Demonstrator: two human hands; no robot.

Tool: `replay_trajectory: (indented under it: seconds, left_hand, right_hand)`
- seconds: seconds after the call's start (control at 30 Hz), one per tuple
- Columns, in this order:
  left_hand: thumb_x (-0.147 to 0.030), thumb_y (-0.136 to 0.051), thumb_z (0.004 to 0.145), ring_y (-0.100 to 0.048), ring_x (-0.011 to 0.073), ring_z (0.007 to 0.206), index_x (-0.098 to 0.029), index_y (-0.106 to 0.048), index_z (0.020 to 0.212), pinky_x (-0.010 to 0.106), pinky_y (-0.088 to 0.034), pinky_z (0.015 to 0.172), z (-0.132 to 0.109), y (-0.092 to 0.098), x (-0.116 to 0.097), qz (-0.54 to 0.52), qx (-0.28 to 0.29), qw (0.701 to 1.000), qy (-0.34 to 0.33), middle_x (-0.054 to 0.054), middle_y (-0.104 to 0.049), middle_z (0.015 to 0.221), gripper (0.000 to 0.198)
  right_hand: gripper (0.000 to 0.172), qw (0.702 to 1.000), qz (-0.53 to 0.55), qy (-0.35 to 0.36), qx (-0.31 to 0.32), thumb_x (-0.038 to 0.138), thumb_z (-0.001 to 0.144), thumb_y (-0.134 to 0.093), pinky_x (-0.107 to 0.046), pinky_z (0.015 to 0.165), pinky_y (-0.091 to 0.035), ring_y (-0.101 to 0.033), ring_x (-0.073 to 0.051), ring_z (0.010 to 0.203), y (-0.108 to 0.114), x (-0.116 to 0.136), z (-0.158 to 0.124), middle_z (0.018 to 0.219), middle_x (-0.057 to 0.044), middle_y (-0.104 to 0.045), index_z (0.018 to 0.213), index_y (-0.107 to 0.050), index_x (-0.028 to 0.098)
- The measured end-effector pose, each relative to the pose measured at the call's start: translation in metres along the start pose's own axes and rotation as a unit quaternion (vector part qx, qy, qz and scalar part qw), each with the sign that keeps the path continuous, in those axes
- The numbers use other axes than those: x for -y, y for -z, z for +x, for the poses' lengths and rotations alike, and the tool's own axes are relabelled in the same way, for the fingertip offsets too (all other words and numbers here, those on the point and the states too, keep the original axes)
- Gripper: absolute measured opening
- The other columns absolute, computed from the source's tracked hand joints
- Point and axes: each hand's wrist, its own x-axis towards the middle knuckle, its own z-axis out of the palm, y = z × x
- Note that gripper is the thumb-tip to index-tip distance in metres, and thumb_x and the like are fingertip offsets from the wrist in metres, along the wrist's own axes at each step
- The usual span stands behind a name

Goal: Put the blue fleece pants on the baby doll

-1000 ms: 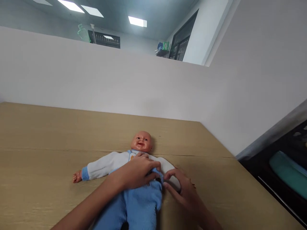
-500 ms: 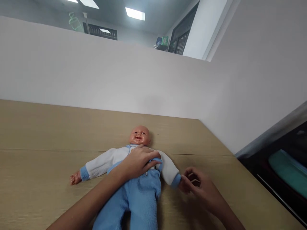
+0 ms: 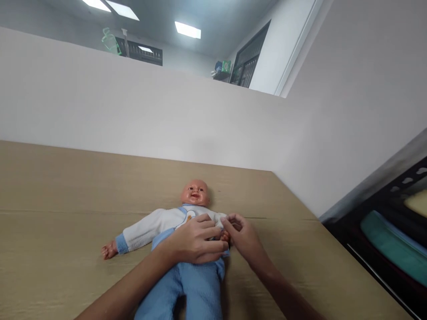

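The left hand (image 3: 198,240) hides the doll's (image 3: 200,281) middle; a wall (image 3: 150,111) borders the table (image 3: 83,186).

Ceiling lights (image 3: 187,30) glow beyond a white wall (image 3: 133,106), with a teal item (image 3: 392,243) lower right.

**Arm of the doll (image 3: 171,221) now bent inward**

Half a second ago, the doll's arm (image 3: 217,217) on our right stretched out over the surface (image 3: 83,186); now it is folded in, its small hand (image 3: 225,236) lying against the doll's side, between our hands. Our right hand (image 3: 243,235) has moved from the doll's wrist up to the sleeve near the shoulder; whether it grips cloth, we cannot tell. Our left hand (image 3: 202,240) has slid lower, uncovering the chest print (image 3: 190,216). At the far right, more of a yellow item (image 3: 418,202) has come into view.
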Motion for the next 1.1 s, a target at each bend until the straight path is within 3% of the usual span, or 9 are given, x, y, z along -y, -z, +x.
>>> replay_trajectory:
  seconds: [0.1,0.2,0.3,0.5,0.63,0.73,0.87,1.1]
  left_hand:
    - [-0.023,-0.059,0.101,-0.068,0.0189,0.084,-0.023,-0.067,0.104,0.037,-0.042,0.079,0.001,0.003,-0.004,-0.119,-0.019,0.989,0.080,0.002,-0.077,0.095,0.008]
    - [-0.025,-0.068,0.094,-0.070,0.0189,0.092,-0.025,-0.068,0.099,0.033,-0.044,0.085,0.007,0.006,-0.003,-0.261,-0.009,0.934,0.242,-0.002,-0.077,0.098,0.005]
    - [-0.037,-0.070,0.100,-0.066,0.0206,0.095,-0.023,-0.066,0.097,0.031,-0.046,0.086,0.010,0.006,0.003,-0.281,-0.003,0.896,0.343,0.000,-0.069,0.097,0.014]
    - [-0.040,-0.067,0.105,-0.063,0.0245,0.105,-0.024,-0.065,0.105,0.033,-0.045,0.088,0.009,-0.001,0.006,-0.243,0.068,0.895,0.369,0.003,-0.067,0.109,0.017]
    - [-0.037,-0.066,0.107,-0.065,0.0288,0.107,-0.023,-0.065,0.110,0.036,-0.043,0.086,0.014,-0.003,0.001,-0.195,0.117,0.901,0.369,0.006,-0.071,0.111,0.014]
    - [-0.038,-0.065,0.107,-0.066,0.0289,0.104,-0.023,-0.064,0.110,0.036,-0.044,0.085,0.017,-0.005,0.001,-0.171,0.137,0.905,0.365,0.006,-0.072,0.108,0.015]
    - [-0.030,-0.063,0.106,-0.068,0.0304,0.103,-0.023,-0.062,0.110,0.038,-0.046,0.084,0.015,-0.013,0.003,-0.146,0.143,0.907,0.369,0.007,-0.074,0.107,0.008]
    - [-0.023,-0.057,0.105,-0.070,0.0318,0.104,-0.020,-0.061,0.108,0.041,-0.050,0.086,0.012,-0.022,0.005,-0.146,0.118,0.896,0.401,0.012,-0.076,0.109,0.006]
  right_hand:
    - [0.054,0.999,0.003,0.034,0.034,0.072,0.078,-0.081,-0.031,0.066,-0.050,-0.063,-0.020,0.069,-0.017,-0.004,-0.003,0.075,-0.002,-0.068,0.080,-0.065,0.020]
    - [0.055,0.997,0.014,0.057,0.058,0.075,0.085,-0.072,-0.033,0.075,-0.052,-0.064,-0.022,0.080,-0.017,-0.005,-0.010,0.081,-0.003,-0.070,0.082,-0.069,0.020]
    - [0.057,0.997,0.032,0.041,0.048,0.077,0.090,-0.065,-0.035,0.081,-0.055,-0.066,-0.026,0.091,-0.008,-0.005,-0.024,0.087,-0.005,-0.072,0.087,-0.075,0.021]
    - [0.048,0.998,0.065,0.011,-0.010,0.070,0.083,-0.078,-0.040,0.094,-0.056,-0.068,-0.028,0.097,-0.001,-0.008,-0.060,0.097,-0.008,-0.072,0.091,-0.078,0.023]
    - [0.037,0.968,0.241,-0.064,0.044,0.062,0.081,-0.084,-0.036,0.091,-0.057,-0.065,-0.024,0.090,0.002,-0.019,-0.058,0.090,-0.004,-0.072,0.091,-0.077,0.027]
    - [0.036,0.943,0.308,-0.096,0.080,0.056,0.074,-0.091,-0.033,0.090,-0.056,-0.065,-0.022,0.089,0.007,-0.035,-0.045,0.090,-0.004,-0.072,0.086,-0.078,0.024]
    - [0.049,0.962,0.247,-0.104,0.060,0.068,0.071,-0.087,-0.040,0.092,-0.058,-0.069,-0.026,0.094,0.009,-0.054,-0.030,0.097,-0.008,-0.074,0.090,-0.076,0.024]
    - [0.064,0.995,0.074,-0.022,-0.062,0.086,0.074,-0.074,-0.039,0.083,-0.054,-0.062,-0.026,0.086,-0.003,-0.065,-0.018,0.087,-0.004,-0.066,0.092,-0.066,0.024]
